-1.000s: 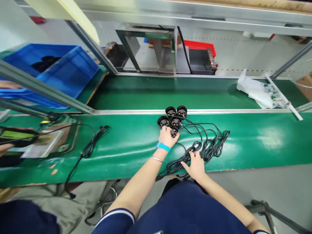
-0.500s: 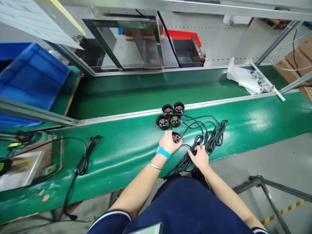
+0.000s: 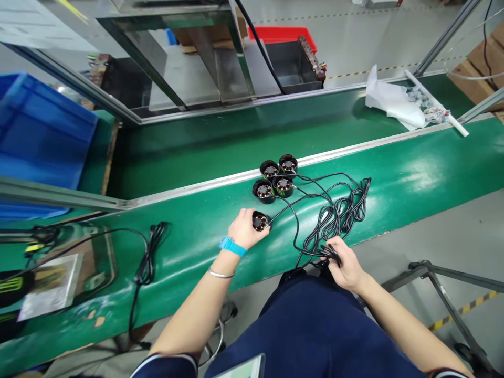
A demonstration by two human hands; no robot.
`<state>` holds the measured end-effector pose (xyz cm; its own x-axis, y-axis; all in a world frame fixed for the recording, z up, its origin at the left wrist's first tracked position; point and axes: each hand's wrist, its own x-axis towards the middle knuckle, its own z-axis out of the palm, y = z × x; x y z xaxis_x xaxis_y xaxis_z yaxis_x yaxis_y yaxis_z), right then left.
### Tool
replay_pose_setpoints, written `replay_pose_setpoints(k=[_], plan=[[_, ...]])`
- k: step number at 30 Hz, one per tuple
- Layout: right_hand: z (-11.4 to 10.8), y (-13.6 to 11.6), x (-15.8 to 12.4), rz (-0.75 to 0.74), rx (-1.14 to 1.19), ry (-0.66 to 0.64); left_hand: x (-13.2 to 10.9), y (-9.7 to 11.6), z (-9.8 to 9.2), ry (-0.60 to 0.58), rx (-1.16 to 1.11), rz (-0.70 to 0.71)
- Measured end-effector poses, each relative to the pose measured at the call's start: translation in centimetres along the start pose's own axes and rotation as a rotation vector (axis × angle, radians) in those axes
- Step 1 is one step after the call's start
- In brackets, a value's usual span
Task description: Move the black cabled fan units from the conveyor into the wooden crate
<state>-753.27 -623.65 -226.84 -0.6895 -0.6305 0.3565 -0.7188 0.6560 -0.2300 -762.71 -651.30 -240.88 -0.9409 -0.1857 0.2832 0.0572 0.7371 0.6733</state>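
Note:
A round black device with a ring of copper-coloured dots (image 3: 260,221) is gripped from the left by my left hand (image 3: 244,229), low over the green bench. Its black cord runs off to the right. My right hand (image 3: 345,264) is closed around a bundled black cable (image 3: 329,253) near the bench's front edge. Several similar round black devices (image 3: 263,191) stand grouped beyond my left hand, their dotted faces up. Their cords lead to coiled black cables (image 3: 346,210) lying beyond my right hand.
A metal rail (image 3: 205,188) divides the near bench from a second green surface (image 3: 220,142). White wrapping (image 3: 394,102) lies at the far right. On the left are a coiled power cord (image 3: 147,257), a plastic-bagged sheet (image 3: 53,286) and a blue crate (image 3: 43,136).
My left hand has moved left with the round device, away from the group. My right hand has closed on a cable bundle and drawn it right and towards me. The view has shifted slightly.

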Motion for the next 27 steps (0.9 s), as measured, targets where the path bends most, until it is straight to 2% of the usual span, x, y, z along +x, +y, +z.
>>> replay_pose_setpoints(k=[2, 4, 6, 8, 10, 12, 15, 18, 23, 27], plan=[[-0.9, -0.1, -0.3, 0.037, -0.042, -0.020, 0.5, -0.3, 0.3, 0.015, -0.028, 0.066], [-1.2, 0.9, -0.8, 0.164, -0.113, 0.005, 0.8, -0.2, 0.4, 0.069, -0.053, 0.117], [-1.0, 2.9, -1.4, 0.362, -0.219, 0.108, 1.1, -0.1, 0.4, 0.093, -0.037, 0.145], [-0.3, 5.2, -1.7, 0.542, -0.335, 0.238, 1.6, 0.0, 0.2, 0.047, 0.000, 0.197], [0.5, 7.3, -1.6, 0.653, -0.383, 0.326, 2.1, -0.2, 0.2, 0.004, 0.021, 0.264], [1.6, 8.6, -1.1, 0.729, -0.307, 0.334, 2.7, -0.4, 0.3, 0.019, 0.017, 0.294], [3.1, 9.1, 0.2, 0.822, -0.227, 0.310, 3.2, -0.9, 0.6, 0.065, -0.018, 0.271], [3.9, 8.7, 1.6, 0.901, -0.393, 0.220, 3.4, -1.5, 0.8, 0.025, -0.026, 0.249], [3.5, 8.4, 3.6, 0.909, -0.646, 0.075, 3.1, -2.3, 0.6, -0.011, -0.017, 0.327], [2.9, 8.8, 5.2, 0.931, -0.736, -0.037, 3.0, -1.5, 0.4, -0.016, -0.016, 0.366]])
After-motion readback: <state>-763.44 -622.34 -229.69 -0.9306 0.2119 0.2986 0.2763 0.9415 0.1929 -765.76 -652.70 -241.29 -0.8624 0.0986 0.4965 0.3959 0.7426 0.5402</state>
